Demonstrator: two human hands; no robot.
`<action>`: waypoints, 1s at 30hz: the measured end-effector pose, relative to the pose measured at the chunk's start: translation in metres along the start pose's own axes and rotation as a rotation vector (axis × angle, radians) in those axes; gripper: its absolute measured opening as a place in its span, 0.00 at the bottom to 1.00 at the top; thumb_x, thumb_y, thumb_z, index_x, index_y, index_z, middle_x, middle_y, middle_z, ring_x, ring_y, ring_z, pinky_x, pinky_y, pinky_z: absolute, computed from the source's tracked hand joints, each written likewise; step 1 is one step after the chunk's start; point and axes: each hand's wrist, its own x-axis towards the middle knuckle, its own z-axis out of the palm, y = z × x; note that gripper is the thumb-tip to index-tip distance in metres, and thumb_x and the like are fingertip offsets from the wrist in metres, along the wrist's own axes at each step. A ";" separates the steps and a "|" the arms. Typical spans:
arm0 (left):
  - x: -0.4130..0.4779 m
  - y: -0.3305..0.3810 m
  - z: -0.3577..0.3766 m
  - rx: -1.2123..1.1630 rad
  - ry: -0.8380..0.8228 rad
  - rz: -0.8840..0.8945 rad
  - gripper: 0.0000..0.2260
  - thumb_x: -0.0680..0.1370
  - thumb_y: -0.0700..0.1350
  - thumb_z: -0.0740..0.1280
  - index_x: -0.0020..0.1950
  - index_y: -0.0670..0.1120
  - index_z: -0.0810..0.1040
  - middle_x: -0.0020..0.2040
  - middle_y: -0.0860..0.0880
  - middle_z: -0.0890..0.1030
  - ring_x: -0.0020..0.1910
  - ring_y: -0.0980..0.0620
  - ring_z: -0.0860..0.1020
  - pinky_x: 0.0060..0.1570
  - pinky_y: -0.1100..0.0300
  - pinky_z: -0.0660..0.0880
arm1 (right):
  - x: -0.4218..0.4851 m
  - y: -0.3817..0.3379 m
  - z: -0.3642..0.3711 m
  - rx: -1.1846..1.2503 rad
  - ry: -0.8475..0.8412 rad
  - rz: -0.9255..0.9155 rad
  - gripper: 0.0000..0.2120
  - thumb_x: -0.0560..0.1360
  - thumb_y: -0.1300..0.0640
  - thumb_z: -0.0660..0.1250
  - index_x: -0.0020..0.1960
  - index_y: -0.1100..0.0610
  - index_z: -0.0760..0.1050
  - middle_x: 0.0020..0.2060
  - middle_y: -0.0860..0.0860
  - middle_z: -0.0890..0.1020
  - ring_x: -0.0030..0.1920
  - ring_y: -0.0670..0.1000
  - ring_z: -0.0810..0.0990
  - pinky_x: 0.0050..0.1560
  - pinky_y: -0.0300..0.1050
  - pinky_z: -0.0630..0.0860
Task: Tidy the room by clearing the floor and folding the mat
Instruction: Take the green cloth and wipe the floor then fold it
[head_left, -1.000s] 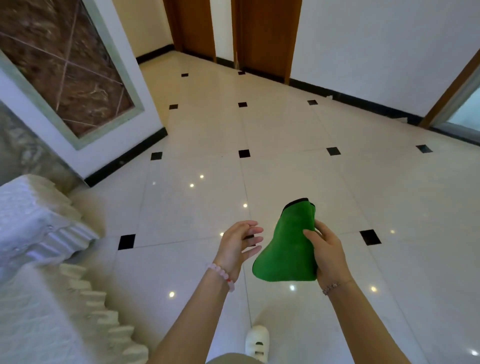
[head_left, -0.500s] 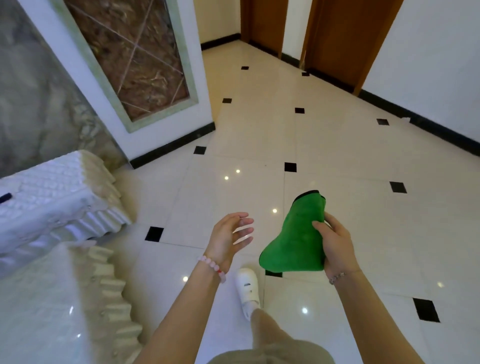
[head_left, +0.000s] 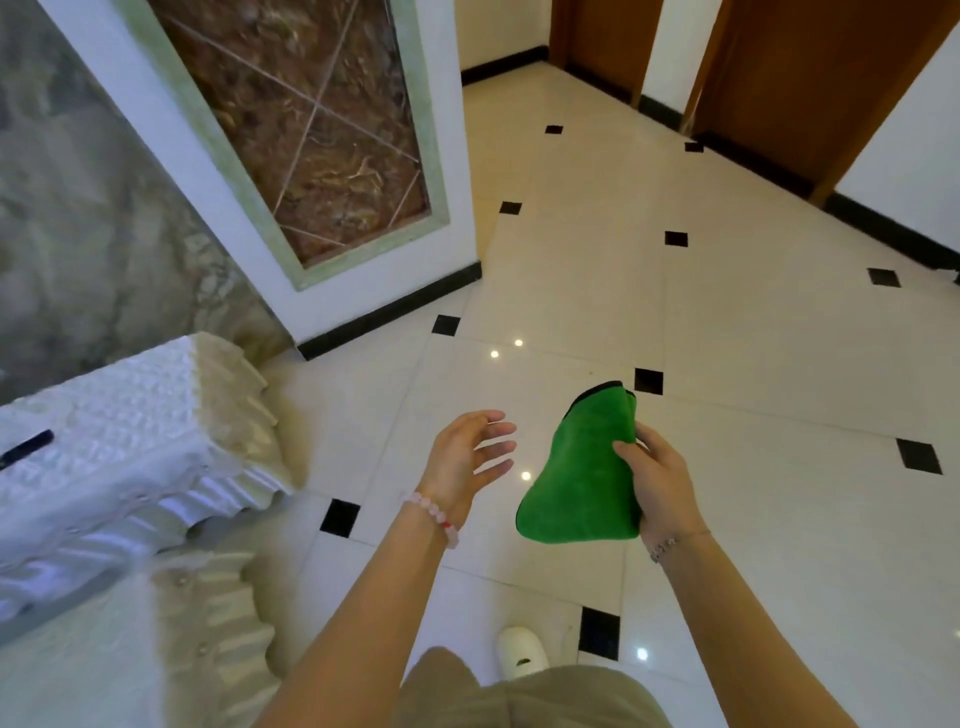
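Note:
A folded green mat (head_left: 582, 478) with a black edge hangs in the air at centre right. My right hand (head_left: 657, 483) grips its right side, thumb on the front and fingers behind. My left hand (head_left: 467, 457) floats a short way to the left of the mat, fingers spread and relaxed, touching nothing. Below both hands lies the glossy cream tile floor (head_left: 753, 415) with small black diamond insets.
A white quilted, ruffled piece of furniture (head_left: 135, 447) fills the lower left, with a dark thin object (head_left: 26, 449) on top. A white pillar with a brown marble panel (head_left: 311, 130) stands behind it. Wooden doors (head_left: 810, 78) are at the back right. My white shoe (head_left: 519, 657) is below.
The view has swung left and I have stepped forward, bringing the white furniture and pillar closer. My left hand's fingers have spread. My right hand keeps hold of the green mat.

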 end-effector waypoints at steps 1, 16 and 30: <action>0.011 0.008 -0.002 -0.001 -0.002 -0.001 0.09 0.81 0.43 0.57 0.54 0.44 0.76 0.49 0.46 0.80 0.48 0.49 0.79 0.49 0.55 0.78 | 0.009 -0.004 0.010 0.002 -0.001 0.006 0.12 0.79 0.64 0.59 0.59 0.54 0.74 0.47 0.50 0.80 0.45 0.51 0.79 0.40 0.45 0.76; 0.235 0.156 -0.067 0.180 -0.241 -0.141 0.09 0.81 0.44 0.58 0.53 0.44 0.77 0.48 0.46 0.81 0.48 0.48 0.79 0.49 0.55 0.77 | 0.170 -0.028 0.180 0.113 0.265 0.079 0.16 0.79 0.62 0.60 0.66 0.56 0.71 0.53 0.55 0.78 0.51 0.57 0.76 0.49 0.53 0.75; 0.443 0.259 -0.065 0.354 -0.395 -0.231 0.10 0.81 0.45 0.58 0.57 0.44 0.76 0.51 0.46 0.80 0.50 0.48 0.79 0.48 0.56 0.77 | 0.335 -0.050 0.286 0.207 0.452 0.124 0.17 0.79 0.61 0.59 0.67 0.56 0.69 0.57 0.56 0.76 0.55 0.59 0.75 0.54 0.56 0.75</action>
